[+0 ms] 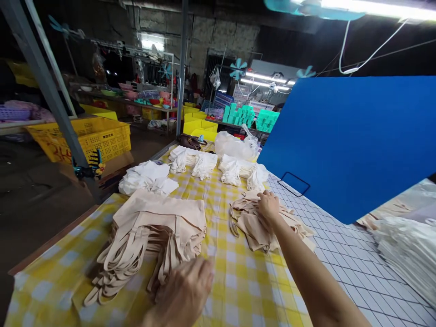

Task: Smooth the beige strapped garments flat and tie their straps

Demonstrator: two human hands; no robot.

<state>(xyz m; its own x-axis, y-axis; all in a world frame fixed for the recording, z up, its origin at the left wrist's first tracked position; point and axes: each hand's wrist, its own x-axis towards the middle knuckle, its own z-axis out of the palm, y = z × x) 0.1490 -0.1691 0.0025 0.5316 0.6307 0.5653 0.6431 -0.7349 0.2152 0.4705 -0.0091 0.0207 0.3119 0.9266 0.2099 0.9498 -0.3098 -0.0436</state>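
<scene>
My right hand (268,205) reaches forward and grips the top of a small pile of beige strappy garments (254,225) on the yellow checked tablecloth (238,281). My left hand (184,295) is low and blurred, fingers curled, resting at the near edge of a bigger stack of beige garments (156,231) whose straps hang toward me. Whether it grips the fabric I cannot tell.
Piles of white garments (148,178) (195,162) (240,171) lie farther along the table, with a clear plastic bag (235,145) behind. A blue board (350,141) stands at right over a white gridded surface (340,254). Yellow crates (88,138) sit left.
</scene>
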